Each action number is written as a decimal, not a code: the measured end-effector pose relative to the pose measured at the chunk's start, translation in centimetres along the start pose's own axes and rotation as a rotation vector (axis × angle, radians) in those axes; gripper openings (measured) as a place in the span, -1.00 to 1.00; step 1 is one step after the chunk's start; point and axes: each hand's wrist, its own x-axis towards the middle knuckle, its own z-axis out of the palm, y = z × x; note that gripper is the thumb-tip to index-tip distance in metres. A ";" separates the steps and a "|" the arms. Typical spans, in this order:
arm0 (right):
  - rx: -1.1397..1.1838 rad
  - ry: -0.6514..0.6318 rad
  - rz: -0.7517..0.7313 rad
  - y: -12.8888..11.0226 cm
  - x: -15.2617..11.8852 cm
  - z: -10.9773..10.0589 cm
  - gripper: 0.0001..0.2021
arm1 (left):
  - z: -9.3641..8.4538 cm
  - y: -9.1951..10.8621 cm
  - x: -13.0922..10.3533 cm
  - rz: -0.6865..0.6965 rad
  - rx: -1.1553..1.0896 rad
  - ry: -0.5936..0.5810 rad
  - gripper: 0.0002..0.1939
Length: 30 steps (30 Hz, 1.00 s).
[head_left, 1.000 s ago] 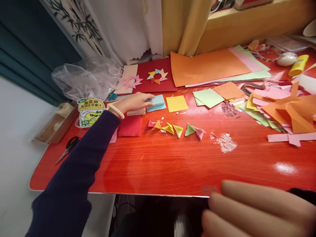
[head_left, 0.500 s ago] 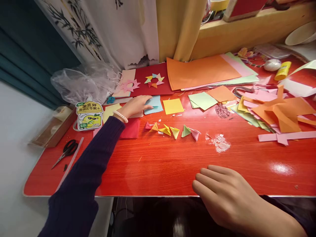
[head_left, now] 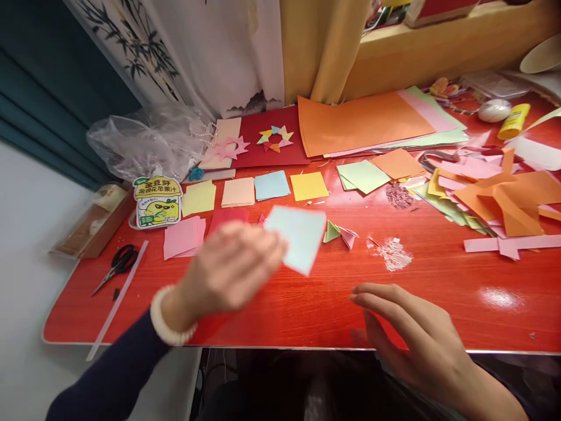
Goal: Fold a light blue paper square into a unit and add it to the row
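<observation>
Pinched in my left hand [head_left: 234, 266] is a light blue paper square [head_left: 300, 237], held in the air above the table. The hand is slightly blurred. My right hand [head_left: 416, 333] hovers near the table's front edge, thumb and fingers apart, holding nothing. Behind the held square lies a stack of blue paper squares [head_left: 272, 185], between peach squares [head_left: 238, 192] and yellow squares [head_left: 309, 186]. A folded green piece [head_left: 332, 231] and a folded pink piece [head_left: 349, 236] show to its right; other folded pieces are mostly hidden behind it.
Scissors [head_left: 116, 266] and a pink strip [head_left: 118, 301] lie at the left. Paper scraps [head_left: 508, 199] heap up at the right, near a yellow glue stick [head_left: 513, 121]. Two folded paper rings, one pink [head_left: 232, 148], one multicoloured [head_left: 274, 139], rest at the back, beside large orange sheets [head_left: 363, 126].
My left hand has come back from the blue stack toward me, carrying one blue square. My right hand has opened from a loosely curled pose.
</observation>
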 end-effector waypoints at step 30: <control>-0.055 -0.206 -0.358 -1.5 -2.4 2.4 -0.61 | 3.7 10.9 -3.2 -0.741 -0.633 -0.039 -0.82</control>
